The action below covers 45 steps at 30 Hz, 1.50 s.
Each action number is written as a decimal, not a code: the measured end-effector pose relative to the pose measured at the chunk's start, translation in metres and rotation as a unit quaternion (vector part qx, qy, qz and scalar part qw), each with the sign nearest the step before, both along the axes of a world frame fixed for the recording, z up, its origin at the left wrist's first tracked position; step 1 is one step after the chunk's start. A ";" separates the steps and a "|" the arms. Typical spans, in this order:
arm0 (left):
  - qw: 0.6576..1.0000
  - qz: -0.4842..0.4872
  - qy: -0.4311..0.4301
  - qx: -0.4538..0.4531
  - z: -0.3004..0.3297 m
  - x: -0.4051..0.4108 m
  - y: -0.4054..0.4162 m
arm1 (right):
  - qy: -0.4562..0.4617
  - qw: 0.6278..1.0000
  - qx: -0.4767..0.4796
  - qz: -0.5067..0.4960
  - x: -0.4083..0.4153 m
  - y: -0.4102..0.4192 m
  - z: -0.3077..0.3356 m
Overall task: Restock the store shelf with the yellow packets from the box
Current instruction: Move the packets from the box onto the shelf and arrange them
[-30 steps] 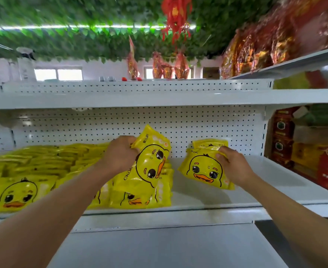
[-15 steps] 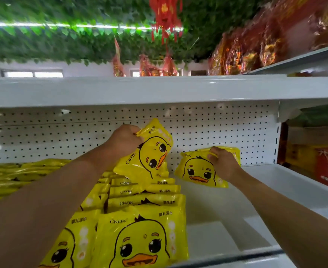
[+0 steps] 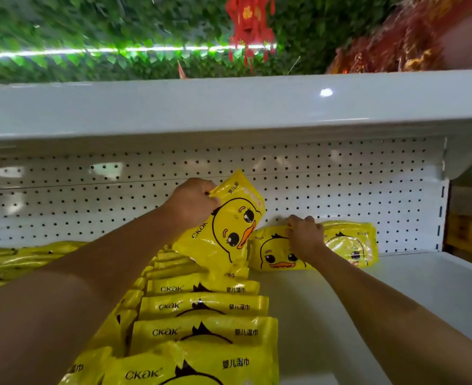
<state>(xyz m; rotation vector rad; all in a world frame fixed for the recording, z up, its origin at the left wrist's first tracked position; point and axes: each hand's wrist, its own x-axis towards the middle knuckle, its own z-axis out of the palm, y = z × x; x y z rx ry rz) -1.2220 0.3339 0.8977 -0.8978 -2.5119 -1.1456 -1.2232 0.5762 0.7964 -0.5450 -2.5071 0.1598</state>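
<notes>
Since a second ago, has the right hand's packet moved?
Yes. The right hand has carried its packet back to stand against the pegboard, at the shelf's rear.

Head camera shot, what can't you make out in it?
- Box: nowhere in the head view.
- Fingers of the left hand: hidden behind the held packet.
- Packets under the right hand: partly covered, count unclear.
- Red goods on the top shelf: blurred.
- Nearest packet: cut by the bottom edge.

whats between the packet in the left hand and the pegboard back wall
Nothing shows there in the head view: the raised packet, which the left hand grips by its top corner, has only bare pegboard behind it.
</notes>
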 end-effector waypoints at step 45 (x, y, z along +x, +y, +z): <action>0.891 0.049 0.252 -0.374 -0.055 -0.010 0.135 | -0.052 0.995 -0.056 0.057 0.141 0.041 -0.006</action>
